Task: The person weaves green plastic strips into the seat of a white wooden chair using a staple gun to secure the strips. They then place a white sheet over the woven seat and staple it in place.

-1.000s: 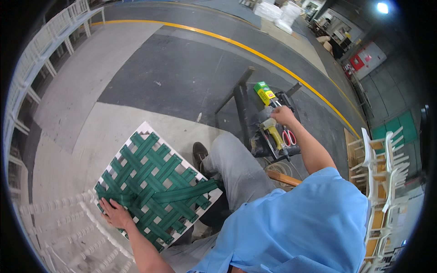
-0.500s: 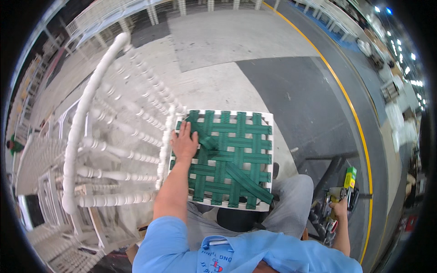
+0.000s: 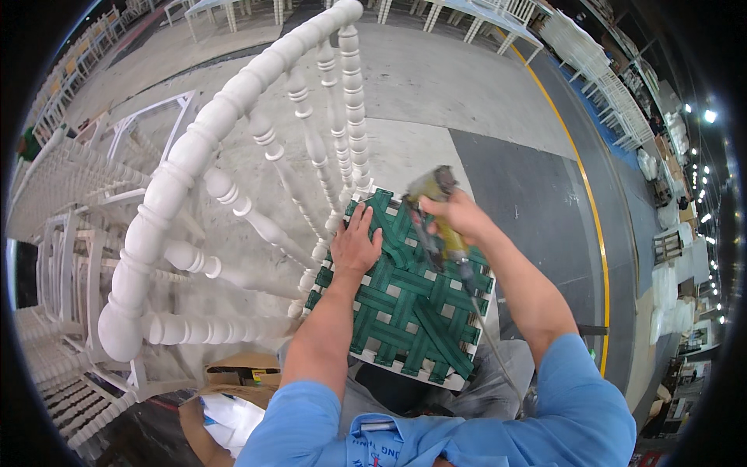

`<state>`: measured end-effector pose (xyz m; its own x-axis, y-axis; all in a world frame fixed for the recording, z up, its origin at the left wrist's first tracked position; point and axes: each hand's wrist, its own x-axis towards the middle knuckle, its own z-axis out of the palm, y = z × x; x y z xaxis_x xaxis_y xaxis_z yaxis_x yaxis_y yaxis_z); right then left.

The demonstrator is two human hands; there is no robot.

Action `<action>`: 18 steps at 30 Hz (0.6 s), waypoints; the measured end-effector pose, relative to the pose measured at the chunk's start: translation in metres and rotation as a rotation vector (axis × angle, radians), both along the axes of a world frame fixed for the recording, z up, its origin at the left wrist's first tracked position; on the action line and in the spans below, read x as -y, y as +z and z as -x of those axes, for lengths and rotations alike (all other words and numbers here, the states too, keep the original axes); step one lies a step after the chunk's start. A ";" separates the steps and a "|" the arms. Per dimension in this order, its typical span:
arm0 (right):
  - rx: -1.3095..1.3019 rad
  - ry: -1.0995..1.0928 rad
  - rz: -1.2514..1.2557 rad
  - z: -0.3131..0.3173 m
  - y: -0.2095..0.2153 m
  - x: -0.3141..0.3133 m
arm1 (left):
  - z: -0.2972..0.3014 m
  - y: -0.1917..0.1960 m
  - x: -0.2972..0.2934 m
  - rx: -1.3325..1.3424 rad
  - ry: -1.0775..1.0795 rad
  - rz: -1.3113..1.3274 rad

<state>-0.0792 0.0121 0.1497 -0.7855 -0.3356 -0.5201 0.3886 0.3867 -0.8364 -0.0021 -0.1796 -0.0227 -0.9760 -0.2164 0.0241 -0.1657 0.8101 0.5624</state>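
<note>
Seat: green webbed seat (image 3: 405,307) sat on the white spindle-back chair (image 3: 233,202), in front of the person and just right of the chair's back.
Left hand: left hand (image 3: 355,247) lay flat and spread on the seat's far-left part, fingers pointing away, holding nothing.
Right hand: right hand (image 3: 459,214) was wrapped around a yellow-and-grey stapler gun (image 3: 436,222) over the seat's far edge.
Tool axis: body ran far to near, its hose (image 3: 490,342) trailing toward the person.
Nearness: both hands were over the seat's far half, the left on the webbing, the right just beside it.
</note>
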 end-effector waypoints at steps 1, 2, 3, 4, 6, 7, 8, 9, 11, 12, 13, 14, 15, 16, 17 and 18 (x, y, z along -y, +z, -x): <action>0.012 -0.002 -0.016 0.011 -0.013 0.018 | 0.001 0.001 -0.001 -0.001 -0.011 -0.022; 0.024 -0.008 -0.032 0.020 -0.027 0.031 | 0.001 0.003 -0.002 -0.002 -0.017 -0.027; 0.028 0.006 -0.037 0.028 -0.039 0.039 | 0.002 0.004 -0.002 0.001 -0.019 -0.044; 0.034 0.024 -0.042 0.033 -0.049 0.049 | 0.002 0.003 -0.001 0.005 -0.016 -0.060; 0.024 0.033 -0.060 0.038 -0.063 0.062 | 0.001 0.003 0.001 0.043 -0.008 -0.077; 0.020 0.042 -0.067 0.040 -0.067 0.066 | 0.001 0.003 0.002 0.046 -0.004 -0.077; 0.014 0.049 -0.074 0.041 -0.071 0.070 | 0.001 0.003 0.003 0.048 -0.003 -0.078; 0.009 0.054 -0.081 0.042 -0.075 0.072 | 0.001 0.004 0.003 0.050 -0.004 -0.079; -0.008 0.049 -0.092 0.044 -0.081 0.072 | 0.002 0.005 0.002 0.055 -0.010 -0.091; -0.016 0.052 -0.094 0.044 -0.082 0.074 | 0.001 0.004 0.004 0.058 -0.009 -0.094; -0.023 0.055 -0.086 0.043 -0.083 0.076 | 0.001 0.004 0.005 0.060 -0.010 -0.097; -0.030 0.057 -0.078 0.041 -0.084 0.077 | 0.000 0.003 0.005 0.052 -0.009 -0.099; -0.039 0.056 -0.071 0.041 -0.086 0.076 | 0.001 0.003 0.004 0.042 -0.010 -0.101; -0.055 0.055 -0.068 0.041 -0.087 0.076 | 0.002 0.003 0.004 0.032 -0.012 -0.103; -0.071 0.052 -0.066 0.041 -0.088 0.075 | 0.002 0.003 0.004 0.028 -0.014 -0.107; -0.083 0.054 -0.063 0.039 -0.088 0.077 | 0.002 0.002 0.004 0.028 -0.011 -0.111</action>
<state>-0.1186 -0.0652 0.0615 -0.8081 -0.3474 -0.4756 0.2966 0.4576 -0.8382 -0.0039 -0.1838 -0.0203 -0.9783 -0.2054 -0.0268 -0.1740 0.7447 0.6443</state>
